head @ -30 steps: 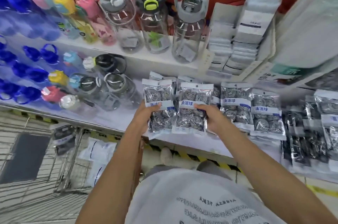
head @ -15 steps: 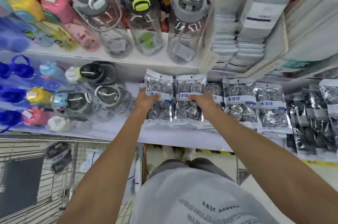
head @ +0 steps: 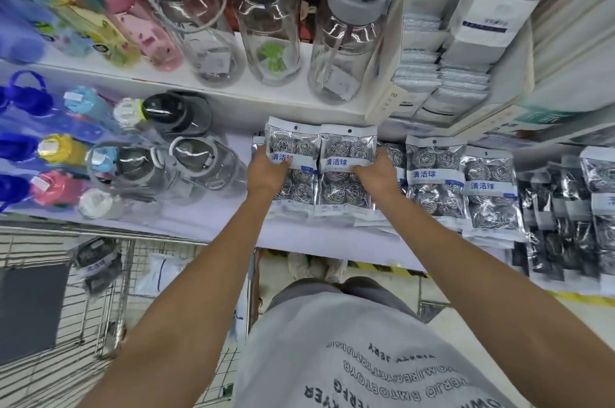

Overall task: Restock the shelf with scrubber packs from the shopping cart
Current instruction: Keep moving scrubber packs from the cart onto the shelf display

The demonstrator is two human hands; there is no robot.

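I see both hands reaching over the white shelf. The left hand has its grip closed on the left scrubber pack, and the right hand has its grip closed on the right scrubber pack just beside it. Both packs lie on the shelf, left of more packs. The shopping cart is near, at the lower left, with one dark pack inside.

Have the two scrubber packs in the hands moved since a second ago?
Yes. The two scrubber packs went further back onto the shelf, away from its front edge, and now lie level with the neighbouring packs. Both hands are on them.
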